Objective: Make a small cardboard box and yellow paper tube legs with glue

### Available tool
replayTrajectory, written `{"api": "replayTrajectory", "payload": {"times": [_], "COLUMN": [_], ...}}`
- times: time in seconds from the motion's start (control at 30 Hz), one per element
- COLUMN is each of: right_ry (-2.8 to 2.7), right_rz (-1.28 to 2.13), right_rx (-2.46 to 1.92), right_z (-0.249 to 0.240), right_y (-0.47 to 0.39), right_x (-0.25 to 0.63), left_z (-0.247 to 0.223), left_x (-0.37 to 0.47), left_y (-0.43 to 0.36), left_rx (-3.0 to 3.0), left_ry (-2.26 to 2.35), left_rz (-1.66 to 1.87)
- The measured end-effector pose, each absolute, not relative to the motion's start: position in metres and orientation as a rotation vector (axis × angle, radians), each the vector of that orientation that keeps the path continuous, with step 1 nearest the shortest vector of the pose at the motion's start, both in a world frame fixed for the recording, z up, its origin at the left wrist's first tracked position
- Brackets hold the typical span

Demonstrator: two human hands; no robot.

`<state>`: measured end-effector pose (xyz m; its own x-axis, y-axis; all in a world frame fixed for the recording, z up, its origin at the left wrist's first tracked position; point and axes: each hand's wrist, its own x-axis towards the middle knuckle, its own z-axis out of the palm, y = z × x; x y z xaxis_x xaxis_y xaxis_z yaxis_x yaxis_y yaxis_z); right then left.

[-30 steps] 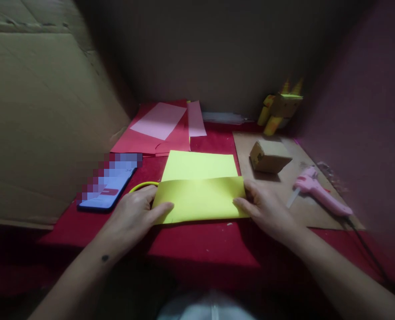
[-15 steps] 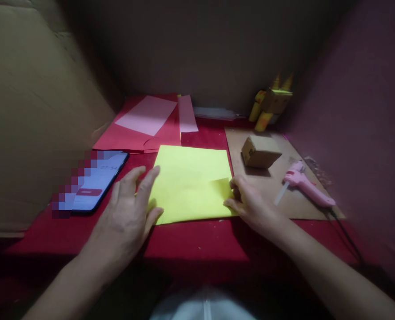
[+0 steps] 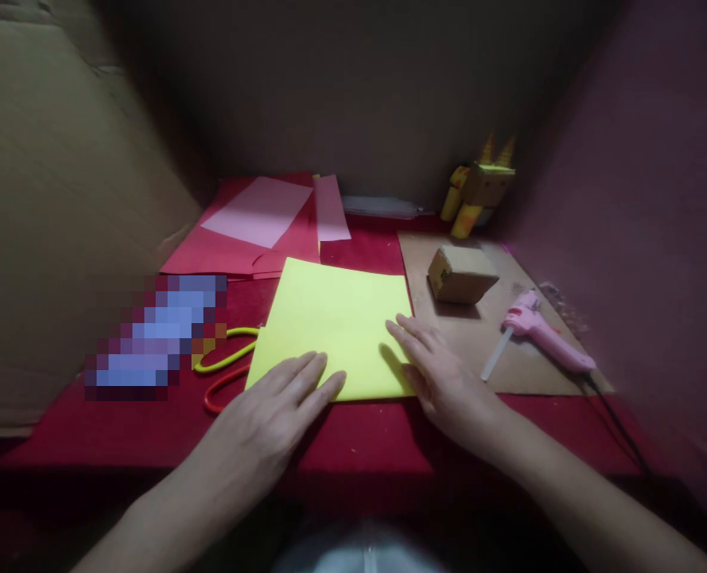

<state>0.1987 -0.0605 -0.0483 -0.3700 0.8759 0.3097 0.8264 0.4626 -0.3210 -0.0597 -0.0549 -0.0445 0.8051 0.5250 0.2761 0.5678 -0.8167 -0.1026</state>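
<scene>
Flatly, yellow paper lies beneath both hands.

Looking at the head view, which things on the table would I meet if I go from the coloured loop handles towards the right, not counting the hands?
Yellow and red loop handles → yellow paper → small cardboard box → pink glue gun.

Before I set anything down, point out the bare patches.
Red cloth lies bare in front of the yellow paper, and behind it, between the pink strip and cardboard sheet. It is crowded left of the paper, around the yellow loop, and on the cardboard, around the box and glue gun.
</scene>
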Motion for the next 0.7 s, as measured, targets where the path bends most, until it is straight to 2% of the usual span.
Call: {"api": "replayTrajectory", "payload": {"times": [0.13, 0.43, 0.7], "right_ry": [-2.23, -2.304, -2.348], "right_rz": [0.409, 0.794, 0.701], "right_rx": [-1.398, -1.537, -1.46], "right_z": [-0.044, -0.009, -0.017], "right_y": [-0.055, -0.043, -0.046], "right_x": [0.206, 0.218, 0.212], "left_z": [-0.051, -0.051, -0.053], "left_x": [-0.058, -0.057, -0.054], "left_y": [-0.058, -0.053, -0.053], "left_rx": [-2.832, -2.944, -2.911], "left_ry": [-0.883, -0.878, -0.878], "left_rz": [-0.412, -0.28, -0.265]}}
